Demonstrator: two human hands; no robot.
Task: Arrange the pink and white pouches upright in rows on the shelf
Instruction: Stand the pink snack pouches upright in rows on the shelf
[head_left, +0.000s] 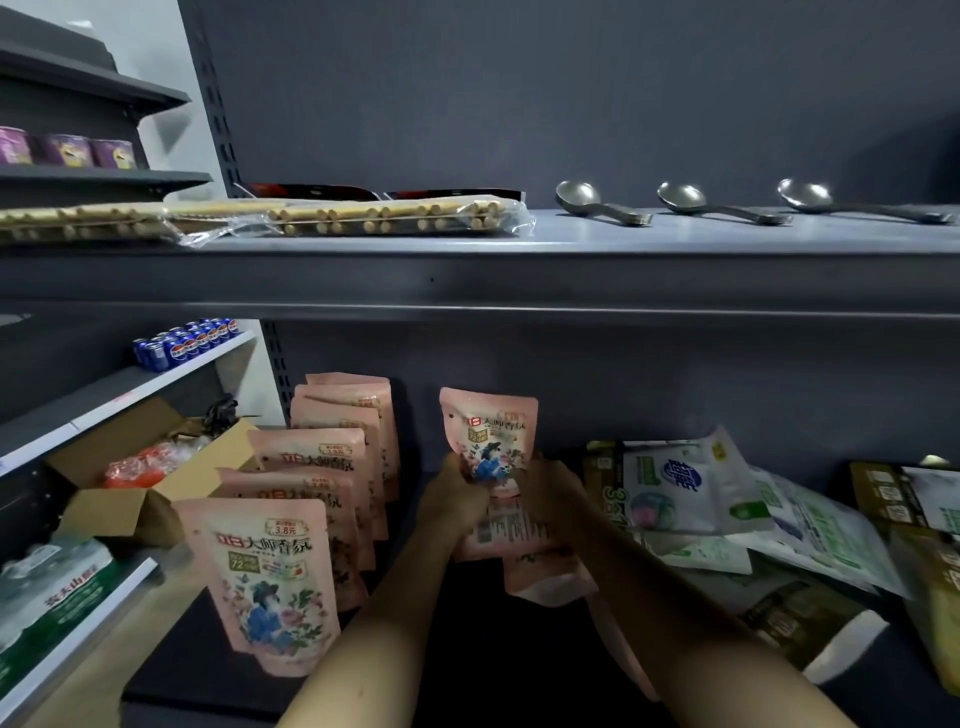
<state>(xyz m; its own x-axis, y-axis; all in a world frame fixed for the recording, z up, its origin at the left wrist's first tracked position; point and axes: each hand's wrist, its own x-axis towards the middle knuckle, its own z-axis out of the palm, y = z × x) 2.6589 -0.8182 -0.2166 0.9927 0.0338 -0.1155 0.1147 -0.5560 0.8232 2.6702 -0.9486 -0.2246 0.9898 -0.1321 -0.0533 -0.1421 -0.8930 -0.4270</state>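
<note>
Several pink pouches stand upright in a row on the left of the lower shelf (519, 691), the nearest pouch (265, 582) in front and others (311, 462) behind it toward the back wall. My left hand (454, 501) and my right hand (550, 499) both grip the lower part of one upright pink pouch (488, 431) near the shelf's middle. Under my hands lie more pink pouches (540, 571), flat and overlapping, one showing its printed back.
White, green and olive pouches (680, 483) lie in a loose heap on the right. A cardboard box (130, 499) with orange packets sits on the neighbouring unit at left, with blue cans (182, 343) above. The upper shelf carries chopstick packs (322, 218) and three metal spoons (680, 200).
</note>
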